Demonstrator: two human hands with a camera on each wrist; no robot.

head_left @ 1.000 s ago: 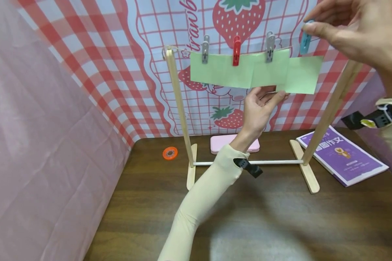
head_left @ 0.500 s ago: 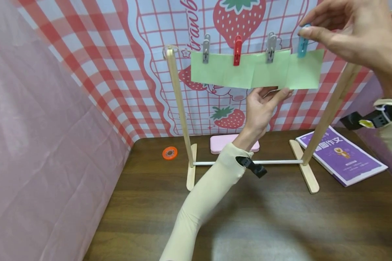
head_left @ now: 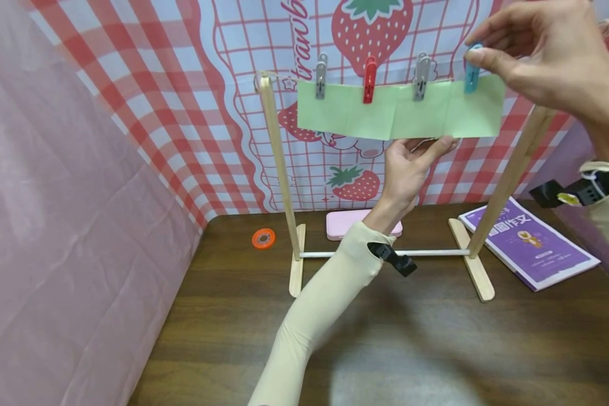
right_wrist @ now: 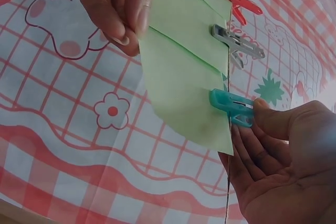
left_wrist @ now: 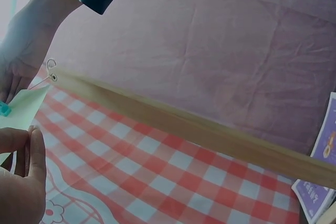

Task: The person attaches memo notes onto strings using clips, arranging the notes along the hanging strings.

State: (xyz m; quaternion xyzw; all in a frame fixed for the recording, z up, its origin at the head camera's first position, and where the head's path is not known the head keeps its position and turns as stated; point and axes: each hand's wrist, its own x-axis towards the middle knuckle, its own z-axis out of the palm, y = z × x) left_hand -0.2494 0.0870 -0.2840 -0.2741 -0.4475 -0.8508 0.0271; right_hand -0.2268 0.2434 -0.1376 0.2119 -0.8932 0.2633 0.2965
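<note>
My right hand (head_left: 563, 62) pinches a blue clothespin (head_left: 471, 78) between thumb and fingers at the top edge of the rightmost green paper (head_left: 476, 113). In the right wrist view, the clothespin's jaws sit over that paper and the string (right_wrist: 228, 182). My left hand (head_left: 408, 169) pinches the paper's lower edge near its left corner. To the left, more green papers (head_left: 330, 115) hang in a row, slightly overlapping. A grey clothespin (head_left: 321, 82), a red clothespin (head_left: 369, 82) and another grey clothespin (head_left: 421, 82) clip them to the string.
The string runs between a left wooden post (head_left: 279, 169) and a right wooden post (head_left: 512, 175), joined low by a white rod (head_left: 431, 253). A purple book (head_left: 533, 242), a pink case (head_left: 345, 223) and an orange disc (head_left: 264, 238) lie on the table (head_left: 223, 338).
My right hand has lowered the blue clothespin slightly leftward onto the rightmost paper. My left hand has raised that paper so its top meets the string, level with the others.
</note>
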